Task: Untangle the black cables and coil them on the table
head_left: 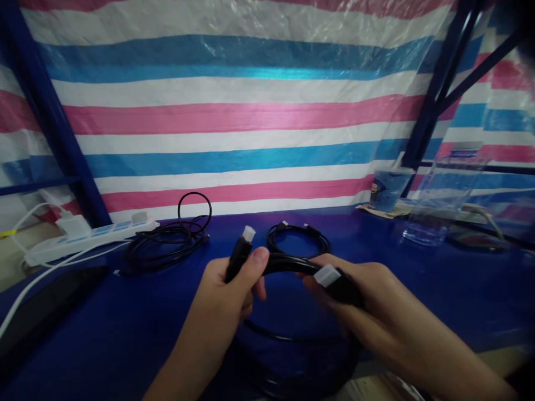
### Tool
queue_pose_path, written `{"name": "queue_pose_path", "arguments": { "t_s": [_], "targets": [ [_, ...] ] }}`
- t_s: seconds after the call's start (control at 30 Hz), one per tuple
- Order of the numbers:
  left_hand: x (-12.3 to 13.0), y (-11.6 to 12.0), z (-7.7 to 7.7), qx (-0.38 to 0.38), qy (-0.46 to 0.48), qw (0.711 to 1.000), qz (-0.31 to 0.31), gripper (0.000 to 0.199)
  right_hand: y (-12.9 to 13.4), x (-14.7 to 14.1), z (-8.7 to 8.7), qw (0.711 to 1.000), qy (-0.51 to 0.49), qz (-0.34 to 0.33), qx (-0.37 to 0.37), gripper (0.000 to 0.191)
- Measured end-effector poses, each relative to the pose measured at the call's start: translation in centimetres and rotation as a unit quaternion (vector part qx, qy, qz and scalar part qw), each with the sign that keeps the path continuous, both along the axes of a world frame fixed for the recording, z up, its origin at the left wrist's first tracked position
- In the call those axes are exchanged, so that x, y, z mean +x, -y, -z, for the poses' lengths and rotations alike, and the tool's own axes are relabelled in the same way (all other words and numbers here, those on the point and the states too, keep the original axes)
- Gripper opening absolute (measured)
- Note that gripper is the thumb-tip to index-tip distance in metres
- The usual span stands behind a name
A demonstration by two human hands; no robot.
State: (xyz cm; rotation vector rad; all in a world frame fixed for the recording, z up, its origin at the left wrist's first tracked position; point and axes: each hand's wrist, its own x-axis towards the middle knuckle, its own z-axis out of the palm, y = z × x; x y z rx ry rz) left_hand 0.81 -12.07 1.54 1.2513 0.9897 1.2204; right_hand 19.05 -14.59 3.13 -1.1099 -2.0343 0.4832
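A black cable (291, 263) with plugs at both ends hangs in a loose coil between my two hands, above the blue table. My left hand (232, 301) is closed around the coil's left side, thumb on top. One black plug (239, 253) with a pale tip stands up out of that grip. On the right side, my right hand (368, 301) is closed on the coil and on the second plug (340, 284), whose whitish tip points left. The coil's lower loops dip below the hands, dark and partly blurred.
Behind on the blue table (418, 278) lie a neat black cable coil (328, 242) and a looser one (163, 245). At left are a white power strip (96, 234) and a dark flat device (50, 312). A paper cup (388, 189) and a clear container (438, 200) stand right.
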Motion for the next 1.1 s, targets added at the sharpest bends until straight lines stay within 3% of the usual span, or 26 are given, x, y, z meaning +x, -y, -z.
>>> {"name": "queue_pose_path", "arguments": {
  "t_s": [0.13, 0.2, 0.27, 0.33, 0.43, 0.53, 0.8, 0.9, 1.1],
  "targets": [
    [-0.2, -1.2, -1.7, 0.149, -0.069, 0.985, -0.060, 0.047, -1.0, 0.0, -1.1, 0.995, -0.093, -0.004, 0.025, 0.013],
    [-0.4, -2.1, -1.5, 0.218, -0.104, 0.968, -0.069, 0.046, -1.9, -0.1, -1.0, 0.992, -0.125, -0.015, -0.002, 0.015],
    [-0.8, -3.0, -0.7, 0.247, -0.147, 0.957, -0.030, 0.045, -2.6, 0.0, -0.7, 0.992, -0.113, -0.028, -0.058, 0.018],
    [-1.4, -3.5, 0.3, 0.228, -0.174, 0.958, 0.029, 0.045, -3.2, 0.3, -0.3, 0.985, -0.097, -0.041, -0.136, 0.028],
    [-2.2, -3.4, 1.3, 0.138, -0.142, 0.970, 0.138, 0.048, -3.7, 0.6, 0.1, 0.964, -0.102, -0.074, -0.232, 0.032],
    [-2.5, -3.0, 1.4, 0.063, -0.110, 0.970, 0.209, 0.049, -4.1, 0.7, 0.6, 0.951, -0.143, -0.094, -0.258, 0.032],
    [-0.8, -5.0, 1.6, 0.080, -0.069, 0.994, 0.030, 0.055, -5.7, 0.1, 3.0, 0.947, -0.220, 0.013, -0.235, 0.033],
    [-0.9, -5.5, 1.9, 0.099, -0.071, 0.992, 0.042, 0.053, -5.9, 0.0, 3.3, 0.957, -0.208, 0.024, -0.199, 0.039],
    [-3.2, -5.4, 2.7, 0.109, -0.103, 0.978, 0.147, 0.042, -4.6, 1.0, 3.7, 0.970, -0.185, 0.022, -0.155, 0.040]
  ]
}}
